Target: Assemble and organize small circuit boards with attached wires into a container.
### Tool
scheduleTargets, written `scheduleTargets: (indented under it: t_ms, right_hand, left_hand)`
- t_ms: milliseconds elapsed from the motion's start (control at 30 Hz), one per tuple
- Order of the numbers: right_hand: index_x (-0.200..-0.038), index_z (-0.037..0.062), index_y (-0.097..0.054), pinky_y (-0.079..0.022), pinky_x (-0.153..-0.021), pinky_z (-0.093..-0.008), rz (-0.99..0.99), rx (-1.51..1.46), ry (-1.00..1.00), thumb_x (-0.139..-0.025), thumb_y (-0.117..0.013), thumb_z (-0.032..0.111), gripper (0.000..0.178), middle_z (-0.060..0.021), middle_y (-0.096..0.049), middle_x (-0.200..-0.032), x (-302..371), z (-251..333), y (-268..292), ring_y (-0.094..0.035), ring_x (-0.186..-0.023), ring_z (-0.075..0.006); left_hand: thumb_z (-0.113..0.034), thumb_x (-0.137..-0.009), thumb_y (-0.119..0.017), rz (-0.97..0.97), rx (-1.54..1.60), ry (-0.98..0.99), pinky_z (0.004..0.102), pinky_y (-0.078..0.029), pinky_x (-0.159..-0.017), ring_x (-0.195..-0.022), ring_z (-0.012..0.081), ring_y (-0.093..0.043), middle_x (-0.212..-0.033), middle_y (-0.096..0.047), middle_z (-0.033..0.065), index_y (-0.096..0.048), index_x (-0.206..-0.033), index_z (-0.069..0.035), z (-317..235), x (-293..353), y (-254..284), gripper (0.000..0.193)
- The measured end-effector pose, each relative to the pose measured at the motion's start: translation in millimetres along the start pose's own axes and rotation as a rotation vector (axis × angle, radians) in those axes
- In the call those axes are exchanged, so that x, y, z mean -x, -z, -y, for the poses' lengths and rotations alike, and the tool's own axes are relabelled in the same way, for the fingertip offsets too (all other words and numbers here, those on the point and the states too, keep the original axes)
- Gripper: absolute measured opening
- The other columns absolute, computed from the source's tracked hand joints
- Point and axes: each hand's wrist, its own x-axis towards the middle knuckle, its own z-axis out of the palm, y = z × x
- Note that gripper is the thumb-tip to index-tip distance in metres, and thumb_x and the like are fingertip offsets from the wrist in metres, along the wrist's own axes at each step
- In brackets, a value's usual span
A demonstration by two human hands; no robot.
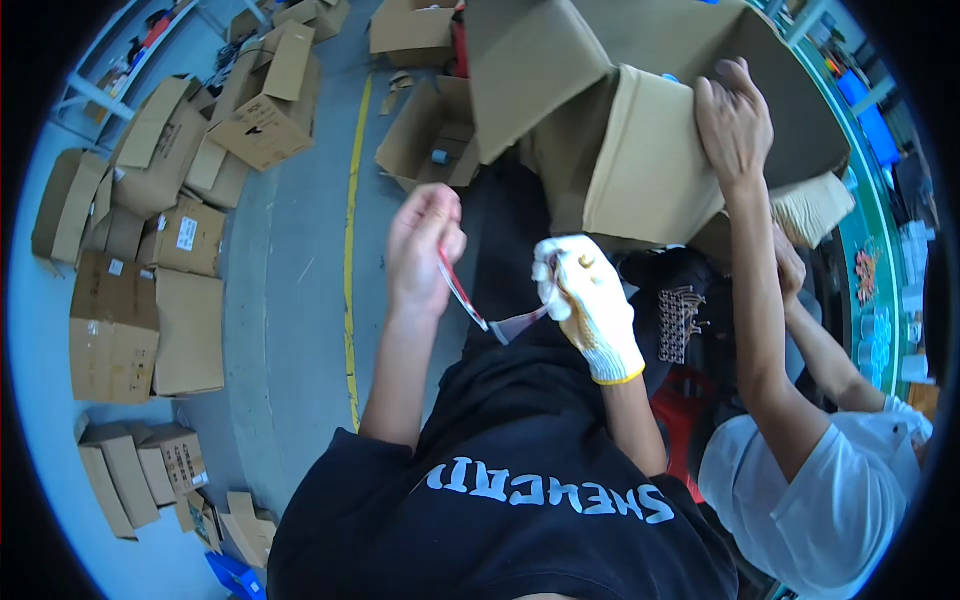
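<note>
a red-edged strip of tape (pixel 478 312) is held pinched taut between the bare left hand (pixel 424 247) and the gloved right hand (pixel 588 300), just below the raised cardboard box (pixel 640 150); pressing it onto the box is judged the next move.

A grey floor (pixel 290 290) is carrying everything here, with a yellow line (pixel 350 230) running from near to far. Cardboard boxes (pixel 150 250) are lying scattered along its left side, and more open boxes (pixel 425 130) are sitting farther off.

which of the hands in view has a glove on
The person's right hand wears a white knitted glove with a yellow cuff; their left hand and the co-worker's hand on the brown cardboard box are bare.
</note>
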Motion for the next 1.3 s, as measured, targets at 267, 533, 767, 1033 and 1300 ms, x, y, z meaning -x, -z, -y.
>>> scheduleTargets:
  t_ms: [267,533,767,1033,1300]
  right_hand:
    - [-0.105,0.0005,-0.058,-0.044,-0.052,-0.0201,-0.035,-0.034,-0.088,-0.091,-0.061,0.019,0.023,-0.0091,-0.061,-0.084,7,-6,29,-0.055,-0.061,-0.0102]
    - [-0.107,-0.0026,-0.057,-0.043,-0.047,-0.0195,0.112,-0.244,-0.272,-0.093,-0.057,0.021,0.027,-0.0103,-0.061,-0.082,-28,-10,18,-0.054,-0.055,-0.0110]
    - [-0.111,-0.0036,-0.056,-0.044,-0.048,-0.0208,0.054,-0.410,-0.397,-0.094,-0.056,0.020,0.030,-0.0106,-0.062,-0.086,-52,-14,22,-0.054,-0.056,-0.0118]
    - [-0.116,-0.0012,-0.055,-0.041,-0.049,-0.0185,0.054,0.222,-0.122,-0.090,-0.059,0.011,0.029,-0.0081,-0.061,-0.085,-37,0,-12,-0.052,-0.057,-0.0089]
    - [-0.116,0.0010,-0.055,-0.039,-0.048,-0.0181,-0.011,0.196,-0.100,-0.087,-0.063,0.008,0.030,-0.0025,-0.060,-0.077,-36,7,-4,-0.051,-0.057,-0.0048]
  left_hand:
    - [-0.022,-0.097,-0.053,-0.372,-1.110,-0.210,0.0229,-0.034,-0.050,-0.057,0.0068,-0.041,-0.078,-0.051,0.0013,-0.057,-0.105,-0.001,-10,-56,132,0.023]
    - [-0.022,-0.097,-0.036,0.145,0.212,0.148,0.0276,-0.038,-0.060,-0.075,0.0145,-0.046,-0.096,-0.051,0.0069,-0.043,-0.127,0.006,-5,-41,63,0.041]
    - [-0.017,-0.097,-0.040,0.188,-0.040,0.186,0.0284,-0.048,-0.078,-0.090,0.0148,-0.053,-0.100,-0.051,0.0070,-0.046,-0.124,0.007,-7,-11,-1,0.037]
    - [-0.013,-0.087,-0.068,0.063,-0.378,-0.141,0.0245,-0.051,-0.072,-0.081,0.0126,-0.060,-0.091,-0.056,0.0050,-0.059,-0.112,0.003,34,-3,3,0.032]
    - [-0.010,-0.089,-0.065,0.079,-0.525,-0.271,0.0210,-0.041,-0.057,-0.061,0.0094,-0.052,-0.080,-0.059,0.0058,-0.065,-0.087,0.003,35,3,-19,0.014]
